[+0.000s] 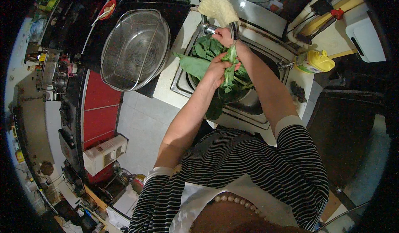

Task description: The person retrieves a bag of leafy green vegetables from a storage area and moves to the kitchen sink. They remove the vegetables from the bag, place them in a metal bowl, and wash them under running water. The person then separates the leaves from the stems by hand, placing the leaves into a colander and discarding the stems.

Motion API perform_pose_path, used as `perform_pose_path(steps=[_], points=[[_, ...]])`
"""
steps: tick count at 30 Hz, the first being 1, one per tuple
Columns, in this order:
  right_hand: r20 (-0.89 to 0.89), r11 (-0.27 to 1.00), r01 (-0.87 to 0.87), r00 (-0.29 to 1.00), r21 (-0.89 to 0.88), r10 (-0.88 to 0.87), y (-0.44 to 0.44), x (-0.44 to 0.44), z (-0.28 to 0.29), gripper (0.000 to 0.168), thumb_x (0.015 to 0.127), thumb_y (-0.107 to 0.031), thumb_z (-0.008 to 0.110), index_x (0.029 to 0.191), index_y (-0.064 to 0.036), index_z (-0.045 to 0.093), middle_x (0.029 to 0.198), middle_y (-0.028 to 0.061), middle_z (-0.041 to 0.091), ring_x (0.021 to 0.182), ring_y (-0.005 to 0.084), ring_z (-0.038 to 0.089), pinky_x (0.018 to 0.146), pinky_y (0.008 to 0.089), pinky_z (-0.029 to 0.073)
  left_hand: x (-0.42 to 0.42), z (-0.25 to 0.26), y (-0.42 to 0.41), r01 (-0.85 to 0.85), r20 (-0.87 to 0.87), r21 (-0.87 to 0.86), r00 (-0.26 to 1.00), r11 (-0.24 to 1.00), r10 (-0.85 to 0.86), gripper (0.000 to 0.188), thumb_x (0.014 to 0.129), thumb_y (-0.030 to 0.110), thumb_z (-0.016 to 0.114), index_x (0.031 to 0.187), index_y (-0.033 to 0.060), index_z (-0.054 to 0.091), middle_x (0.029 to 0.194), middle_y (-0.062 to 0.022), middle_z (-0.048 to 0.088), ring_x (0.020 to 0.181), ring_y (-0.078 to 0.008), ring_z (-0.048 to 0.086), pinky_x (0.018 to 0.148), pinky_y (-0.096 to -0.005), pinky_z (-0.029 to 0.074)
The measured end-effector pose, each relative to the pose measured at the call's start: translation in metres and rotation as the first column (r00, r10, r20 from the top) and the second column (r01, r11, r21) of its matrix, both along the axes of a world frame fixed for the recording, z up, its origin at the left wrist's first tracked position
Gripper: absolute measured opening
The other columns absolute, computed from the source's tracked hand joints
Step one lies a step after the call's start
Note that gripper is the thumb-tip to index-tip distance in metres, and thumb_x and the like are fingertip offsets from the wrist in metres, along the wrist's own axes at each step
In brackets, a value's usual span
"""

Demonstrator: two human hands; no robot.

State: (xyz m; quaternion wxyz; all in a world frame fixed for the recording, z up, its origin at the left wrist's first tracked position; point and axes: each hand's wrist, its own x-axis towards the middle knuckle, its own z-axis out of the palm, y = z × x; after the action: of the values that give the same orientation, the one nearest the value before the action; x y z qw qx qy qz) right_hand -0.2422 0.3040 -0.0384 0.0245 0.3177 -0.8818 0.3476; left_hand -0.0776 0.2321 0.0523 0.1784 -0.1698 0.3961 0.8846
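Observation:
My left hand [217, 68] grips a bunch of leafy greens [230, 65] over the sink, below the end of the spout. Farther back, my right hand [225, 36] is curled at the chrome faucet handle [210, 30]. A cream towel [218, 5] is draped over the curved faucet spout [234, 30]. More large green leaves [207, 49] are heaped in the stainless steel sink [182, 85], and one broad leaf [194, 66] sticks out over its left rim. Whether water is running is unclear.
Left of the sink stands a mesh basket [129, 46] in a round metal basin [166, 50]. A yellow detergent bottle [313, 61] and a dark scouring pad [298, 92] are on the right. A red bowl [109, 9] sits at the back left, and a white box [106, 153] lower left.

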Motion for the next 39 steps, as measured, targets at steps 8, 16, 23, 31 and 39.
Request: perform_pose_path(steps=[8,16,23,31,39], points=[[-0.038,0.999,0.004,0.999,-0.04,-0.006,-0.005,-0.002,-0.008,0.024,0.079,-0.026,0.065,0.084,-0.003,0.062,0.063,0.0137,0.058,0.058,0.0243,0.058,0.056,0.0362,0.044,-0.002,-0.012,0.002,-0.064,0.037,-0.003,0.997,0.998,0.064,0.029,0.091,0.003,0.046,0.116,-0.0077,0.039,0.096,-0.023,0.06,0.082,-0.0296,0.064,0.073,-0.0376,0.056],[-0.037,0.996,-0.043,0.998,0.073,0.046,0.001,-0.007,-0.007,0.028,0.081,-0.029,0.063,0.09,-0.002,0.061,0.068,0.0116,0.062,0.061,0.0227,0.059,0.057,0.0347,0.046,-0.001,-0.001,0.002,-0.041,0.053,-0.154,0.997,0.987,0.05,0.02,0.092,0.012,0.049,0.108,-0.0006,0.048,0.085,-0.0169,0.063,0.064,-0.0221,0.061,0.054,-0.0304,0.05],[0.796,0.688,0.5,0.574,-0.526,0.192,0.033,0.054,0.029,0.029,0.079,-0.028,0.065,0.092,-0.003,0.063,0.074,0.0032,0.062,0.064,0.0138,0.058,0.056,0.0296,0.046,-0.008,-0.02,-0.001,-0.117,0.034,-0.155,0.992,0.981,0.124,0.023,0.088,0.002,0.05,0.111,0.0016,0.05,0.09,-0.013,0.063,0.067,-0.0199,0.06,0.059,-0.0303,0.05],[0.727,0.669,0.486,0.677,-0.562,0.119,0.061,0.117,0.053,0.023,0.09,-0.022,0.052,0.099,-0.004,0.062,0.074,-0.002,0.059,0.057,0.0047,0.051,0.04,0.0215,0.04,-0.006,-0.022,0.01,-0.116,-0.161,-0.233,0.984,0.966,0.079,0.036,0.076,-0.013,0.054,0.11,-0.0009,0.052,0.092,-0.0097,0.06,0.074,-0.0162,0.06,0.063,-0.0277,0.052],[0.678,0.772,0.322,0.712,-0.548,0.184,0.049,0.108,0.073,0.019,0.087,-0.019,0.056,0.097,-0.005,0.063,0.077,-0.002,0.06,0.063,0.0081,0.052,0.054,0.0255,0.043,-0.002,-0.011,0.0,-0.206,-0.217,-0.39,0.968,0.898,0.128,0.015,0.08,0.002,0.065,0.094,-0.0008,0.062,0.082,-0.0029,0.062,0.071,-0.0101,0.056,0.065,-0.0246,0.047]])
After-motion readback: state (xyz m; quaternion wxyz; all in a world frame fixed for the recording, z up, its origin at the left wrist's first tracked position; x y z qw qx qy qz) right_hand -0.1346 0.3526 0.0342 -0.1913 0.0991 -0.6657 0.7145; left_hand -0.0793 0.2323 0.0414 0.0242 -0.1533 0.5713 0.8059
